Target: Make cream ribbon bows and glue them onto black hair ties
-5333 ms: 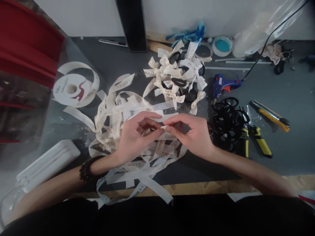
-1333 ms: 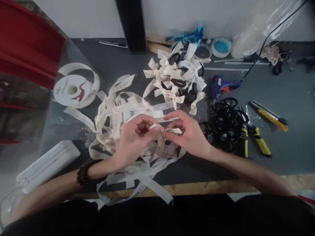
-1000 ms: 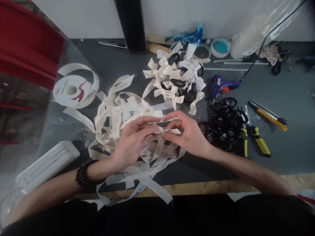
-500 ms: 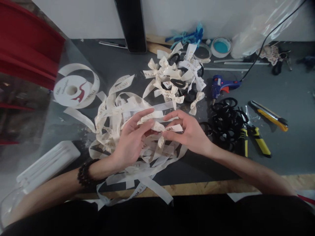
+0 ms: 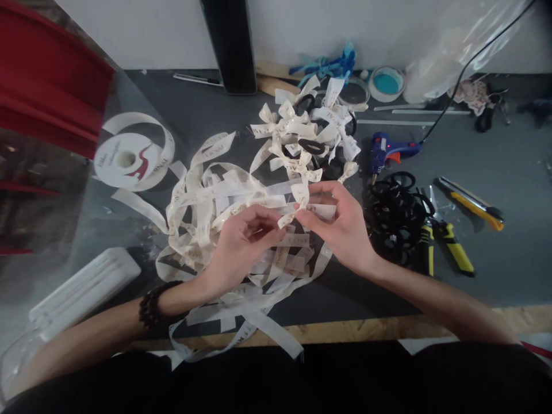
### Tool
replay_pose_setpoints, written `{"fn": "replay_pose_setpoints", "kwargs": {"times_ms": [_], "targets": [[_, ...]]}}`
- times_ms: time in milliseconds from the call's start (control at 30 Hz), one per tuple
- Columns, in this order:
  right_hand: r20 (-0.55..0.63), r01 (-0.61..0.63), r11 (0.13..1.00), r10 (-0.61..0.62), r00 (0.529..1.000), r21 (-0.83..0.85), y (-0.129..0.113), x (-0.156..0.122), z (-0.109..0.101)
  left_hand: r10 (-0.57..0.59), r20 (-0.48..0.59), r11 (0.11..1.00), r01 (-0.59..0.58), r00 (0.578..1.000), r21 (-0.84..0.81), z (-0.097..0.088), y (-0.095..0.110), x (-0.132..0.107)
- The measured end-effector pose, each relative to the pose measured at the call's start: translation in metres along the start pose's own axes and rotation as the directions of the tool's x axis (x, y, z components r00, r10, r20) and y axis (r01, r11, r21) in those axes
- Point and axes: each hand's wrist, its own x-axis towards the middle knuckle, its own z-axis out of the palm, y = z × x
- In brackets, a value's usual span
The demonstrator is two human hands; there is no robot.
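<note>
A cream ribbon bow (image 5: 301, 197) with printed letters is pinched at its middle between the thumb and fingers of my right hand (image 5: 340, 227). One loop or tail points up, and another runs down-left to the fingertips of my left hand (image 5: 245, 241), which are closed on its end. A further ribbon tail sticks out to the right, across my right palm. Beneath both hands lies a tangle of loose printed ribbon (image 5: 202, 204). Just beyond them is a pile of finished-looking bows (image 5: 293, 123) mixed with black hair ties.
Black hair ties (image 5: 394, 210) lie in a heap to the right, beside yellow-handled snips (image 5: 455, 247), a utility knife (image 5: 472, 202) and a blue glue gun (image 5: 386, 149) with its cord. On the left are a ribbon spool (image 5: 110, 161) and a white power strip (image 5: 86, 290). A phone (image 5: 230, 46) leans on the wall.
The bow has moved slightly right and up and has turned in my fingers. My left hand has shifted from the bow's loop to its lower-left end; my right hand has moved a little right.
</note>
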Motion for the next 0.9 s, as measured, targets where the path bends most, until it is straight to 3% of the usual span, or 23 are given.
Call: {"fn": "replay_pose_setpoints", "kwargs": {"times_ms": [267, 400, 533, 700, 900], "targets": [[0.003, 0.005, 0.999, -0.006, 1.0, 0.053, 0.0023, -0.0017, 0.0023, 0.108, 0.037, 0.992, -0.11, 0.993, 0.058, -0.0026, -0.0019, 0.0026], [0.052, 0.015, 0.996, -0.019, 0.998, 0.091, 0.0033, -0.001, 0.0019, 0.072, 0.019, 0.996, -0.073, 0.997, 0.06, -0.0045, -0.0028, 0.0043], [0.082, 0.032, 0.998, -0.037, 0.996, 0.062, 0.0043, -0.001, 0.0015, 0.04, 0.075, 0.999, -0.042, 0.996, 0.024, -0.005, -0.0023, 0.0059], [0.107, 0.046, 0.998, -0.05, 0.993, 0.034, 0.005, -0.0013, 0.0011, 0.03, 0.105, 0.99, -0.015, 0.994, -0.141, -0.0037, -0.0037, 0.0064], [0.097, 0.013, 0.995, -0.022, 0.995, 0.097, 0.0042, 0.0001, 0.0009, -0.099, 0.175, 0.94, 0.15, 0.98, -0.306, -0.0037, -0.0086, 0.009]]}}
